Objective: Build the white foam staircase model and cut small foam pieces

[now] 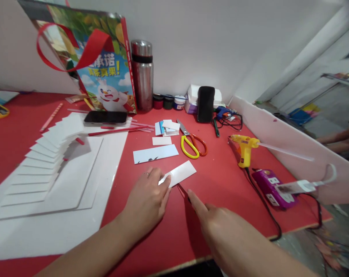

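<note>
Pressing: the left hand [147, 202] lies flat, fingers spread and closed on nothing, its fingertips on the near end of a white strip [180, 173] on the red tabletop [220, 192].
Right hand: the right hand [220, 227] points its forefinger toward a thin dark-red stick [182, 191] that shows just under the strip's near edge; whether the finger touches or pinches it I cannot tell.
Hands together: near each other, not touching.
Strip position: front middle of the tabletop, lying flat at a slant, below a longer white piece [155, 154] with dark marks.
Handling: the strip looks like thin foam board or card, so likely light, fairly stiff, easily dented or creased, and apt to slide on the smooth top.
Where to hold: by the long edges near one end, or pinned flat from above as now.
Around: red-and-yellow scissors [192, 144], a yellow glue gun [245, 148] with its cord, a fanned stack of white pieces [44, 161] at left, a phone [105, 117], a steel flask [142, 75].
</note>
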### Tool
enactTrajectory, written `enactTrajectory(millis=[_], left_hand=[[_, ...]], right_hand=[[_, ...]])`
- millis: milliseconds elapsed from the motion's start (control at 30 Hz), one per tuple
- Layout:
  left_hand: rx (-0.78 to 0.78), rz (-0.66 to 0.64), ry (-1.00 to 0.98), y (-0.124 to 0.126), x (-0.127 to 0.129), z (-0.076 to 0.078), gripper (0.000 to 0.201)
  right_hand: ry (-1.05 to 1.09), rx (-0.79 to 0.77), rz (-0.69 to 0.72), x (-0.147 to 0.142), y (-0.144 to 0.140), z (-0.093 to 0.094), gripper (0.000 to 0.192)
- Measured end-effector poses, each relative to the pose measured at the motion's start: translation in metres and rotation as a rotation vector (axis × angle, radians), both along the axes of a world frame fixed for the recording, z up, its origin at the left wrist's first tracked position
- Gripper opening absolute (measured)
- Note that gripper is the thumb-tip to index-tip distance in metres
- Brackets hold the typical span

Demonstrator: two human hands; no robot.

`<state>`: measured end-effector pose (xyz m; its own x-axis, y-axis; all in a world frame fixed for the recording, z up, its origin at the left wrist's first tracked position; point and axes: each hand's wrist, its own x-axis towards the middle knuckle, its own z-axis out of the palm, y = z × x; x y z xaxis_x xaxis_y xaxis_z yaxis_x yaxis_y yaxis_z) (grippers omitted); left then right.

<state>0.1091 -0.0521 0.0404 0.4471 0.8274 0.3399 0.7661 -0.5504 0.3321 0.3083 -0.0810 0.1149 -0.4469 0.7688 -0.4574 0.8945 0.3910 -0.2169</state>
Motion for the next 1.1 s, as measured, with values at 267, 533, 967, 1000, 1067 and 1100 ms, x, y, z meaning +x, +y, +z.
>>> enactTrajectory(millis=[267,533,967,1000,1067,1100], left_hand=[[-0.062,-0.023,-0.046,0.001,-0.007,0.0,0.028],[-0.02,-0.08,-0.281,0.005,-0.016,0.0,0.047],[-0.096,-0.137,-0.418,0.007,-0.021,0.001,0.055],[-0.112,-0.148,-0.42,0.007,-0.021,0.002,0.055],[-0.151,-0.159,-0.425,0.007,-0.022,0.003,0.054],[-0.172,-0.162,-0.424,0.007,-0.023,0.004,0.055]], right_hand=[[0.171,0.052,-0.157,0.029,-0.008,-0.005,0.063],[0.112,0.3,-0.378,0.062,0.022,-0.034,0.044],[0.187,0.759,0.09,0.009,0.026,-0.028,0.046],[0.159,0.767,0.116,0.006,0.027,-0.029,0.043],[0.115,0.773,0.189,0.004,0.031,-0.033,0.038],[0.099,0.779,0.227,0.004,0.033,-0.035,0.037]])
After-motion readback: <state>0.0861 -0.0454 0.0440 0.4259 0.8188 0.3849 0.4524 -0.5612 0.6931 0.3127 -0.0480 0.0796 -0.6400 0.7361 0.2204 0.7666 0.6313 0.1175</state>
